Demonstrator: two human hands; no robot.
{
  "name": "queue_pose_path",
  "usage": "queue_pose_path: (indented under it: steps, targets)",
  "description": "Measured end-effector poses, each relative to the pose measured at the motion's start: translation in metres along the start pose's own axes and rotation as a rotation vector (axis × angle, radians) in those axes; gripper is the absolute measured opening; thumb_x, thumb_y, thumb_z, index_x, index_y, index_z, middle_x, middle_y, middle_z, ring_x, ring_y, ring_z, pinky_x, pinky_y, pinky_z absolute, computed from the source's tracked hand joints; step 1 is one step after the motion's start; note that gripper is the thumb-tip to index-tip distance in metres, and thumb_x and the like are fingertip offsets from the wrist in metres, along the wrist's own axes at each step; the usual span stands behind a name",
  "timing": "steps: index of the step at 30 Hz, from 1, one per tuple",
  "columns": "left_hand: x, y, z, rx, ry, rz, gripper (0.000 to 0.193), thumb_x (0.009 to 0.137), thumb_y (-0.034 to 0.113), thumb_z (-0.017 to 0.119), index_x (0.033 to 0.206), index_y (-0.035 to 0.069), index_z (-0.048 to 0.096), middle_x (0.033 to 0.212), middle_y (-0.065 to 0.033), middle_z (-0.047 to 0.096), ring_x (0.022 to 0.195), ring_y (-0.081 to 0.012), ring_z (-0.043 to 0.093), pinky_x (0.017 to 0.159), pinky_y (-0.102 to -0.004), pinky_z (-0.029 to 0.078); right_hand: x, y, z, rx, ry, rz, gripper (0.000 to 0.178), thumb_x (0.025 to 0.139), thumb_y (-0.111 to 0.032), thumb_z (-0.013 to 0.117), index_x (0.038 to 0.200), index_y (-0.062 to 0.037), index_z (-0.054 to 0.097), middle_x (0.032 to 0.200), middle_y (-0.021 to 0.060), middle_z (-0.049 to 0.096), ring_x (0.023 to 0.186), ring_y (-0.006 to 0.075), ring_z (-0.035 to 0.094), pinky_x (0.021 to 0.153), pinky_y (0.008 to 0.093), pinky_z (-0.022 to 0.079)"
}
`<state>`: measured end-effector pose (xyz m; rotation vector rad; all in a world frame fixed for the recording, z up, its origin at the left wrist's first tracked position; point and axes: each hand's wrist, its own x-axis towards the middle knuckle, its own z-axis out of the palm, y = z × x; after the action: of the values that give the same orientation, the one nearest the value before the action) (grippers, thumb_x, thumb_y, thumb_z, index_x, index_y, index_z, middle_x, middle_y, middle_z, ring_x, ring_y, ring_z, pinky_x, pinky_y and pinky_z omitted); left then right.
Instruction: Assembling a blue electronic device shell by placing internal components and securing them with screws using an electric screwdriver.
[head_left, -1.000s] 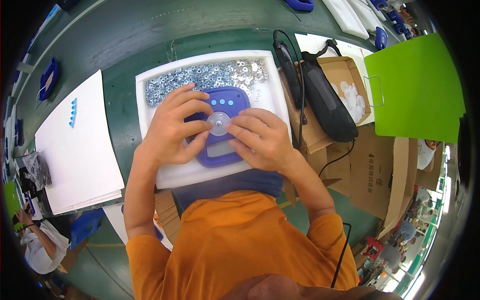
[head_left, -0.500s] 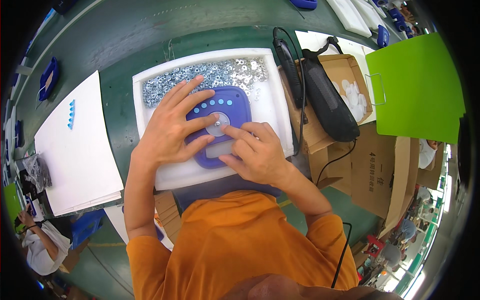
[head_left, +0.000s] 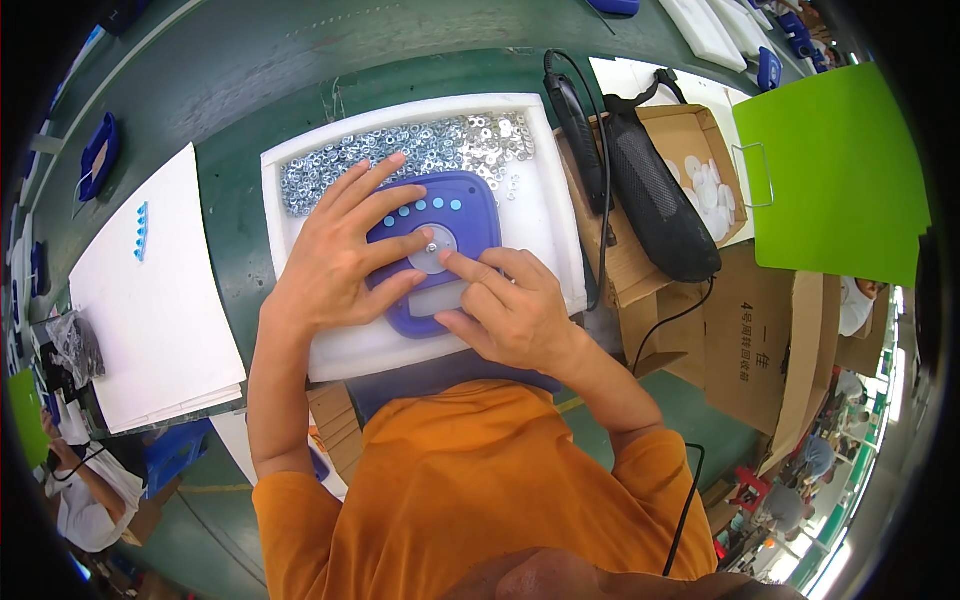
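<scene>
A blue plastic panel (head_left: pixel 480 218) with rounded corners lies on a white foam tray (head_left: pixel 558 235) in front of me. It carries a row of light-blue round dots, a translucent disc (head_left: pixel 430 262) with a small metal piece at its centre, and a pale window below. My left hand (head_left: pixel 340 255) spreads over the panel's left side, its index fingertip on the disc. From the right, my right hand (head_left: pixel 520 312) rests its index fingertip on the disc's lower right edge; its thumb stands apart and the other fingers bend loosely. Shiny nuts (head_left: pixel 420 145) and flat washers (head_left: pixel 500 135) fill the tray's far part.
On the right are a black mesh-covered tool (head_left: pixel 655 190), a corded black handle (head_left: pixel 575 130), a small carton (head_left: pixel 715 145) of white discs, and a green board (head_left: pixel 830 170). White sheets (head_left: pixel 160 310) lie left. A large carton (head_left: pixel 755 340) stands lower right.
Both hands keep their places on the disc, with only a very slight shift. The panel and tray appear slightly farther left in view.
</scene>
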<state>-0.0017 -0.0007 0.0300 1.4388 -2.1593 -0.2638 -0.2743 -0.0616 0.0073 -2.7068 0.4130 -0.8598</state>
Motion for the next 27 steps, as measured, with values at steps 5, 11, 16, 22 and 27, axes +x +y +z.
queue_pose_path:
  steps: [5,11,16,22,27]
  targets:
    - [0.001,0.003,-0.001,0.010,0.030,0.002,0.030,0.089,0.030,0.090,0.116,0.015,0.091,0.149,-0.0131,0.074,0.162,-0.0399,0.051,0.137,-0.0613,0.036,0.002,-0.001,-0.001,-0.009,-0.015,-0.006,0.035,0.091,-0.031,0.091,0.089,-0.0057,0.066,0.132,0.0155,0.080,0.107,0.0302,0.071,0.081,0.0403,0.059]
    - [0.001,0.004,-0.010,-0.087,0.024,-0.017,0.030,0.087,0.025,0.091,0.113,0.012,0.091,0.148,-0.0136,0.075,0.161,-0.0406,0.053,0.134,-0.0607,0.040,0.003,-0.002,-0.002,-0.021,-0.019,-0.002,0.032,0.089,-0.028,0.090,0.093,-0.0057,0.068,0.132,0.0146,0.080,0.107,0.0295,0.072,0.082,0.0400,0.060]
    - [-0.006,0.012,-0.023,-0.057,-0.040,0.002,0.029,0.086,0.023,0.092,0.112,0.010,0.090,0.148,-0.0142,0.074,0.158,-0.0412,0.055,0.133,-0.0614,0.042,0.003,-0.003,-0.003,-0.028,-0.008,-0.003,0.030,0.089,-0.026,0.090,0.097,-0.0054,0.070,0.132,0.0140,0.080,0.108,0.0295,0.072,0.084,0.0404,0.061]
    - [-0.017,0.018,-0.006,-0.041,0.014,-0.011,0.030,0.086,0.022,0.092,0.113,0.011,0.090,0.149,-0.0148,0.073,0.158,-0.0429,0.055,0.132,-0.0613,0.044,0.002,-0.003,-0.003,-0.025,-0.006,0.008,0.030,0.089,-0.026,0.090,0.100,-0.0048,0.071,0.132,0.0140,0.080,0.108,0.0297,0.072,0.085,0.0404,0.062]
    - [-0.021,0.015,0.005,-0.027,0.081,-0.018,0.029,0.085,0.019,0.091,0.114,0.014,0.091,0.149,-0.0142,0.073,0.157,-0.0426,0.055,0.131,-0.0608,0.044,0.006,-0.002,-0.007,0.078,0.018,0.032,0.028,0.085,-0.016,0.092,0.095,-0.0059,0.068,0.130,0.0150,0.081,0.101,0.0356,0.074,0.085,0.0419,0.063]
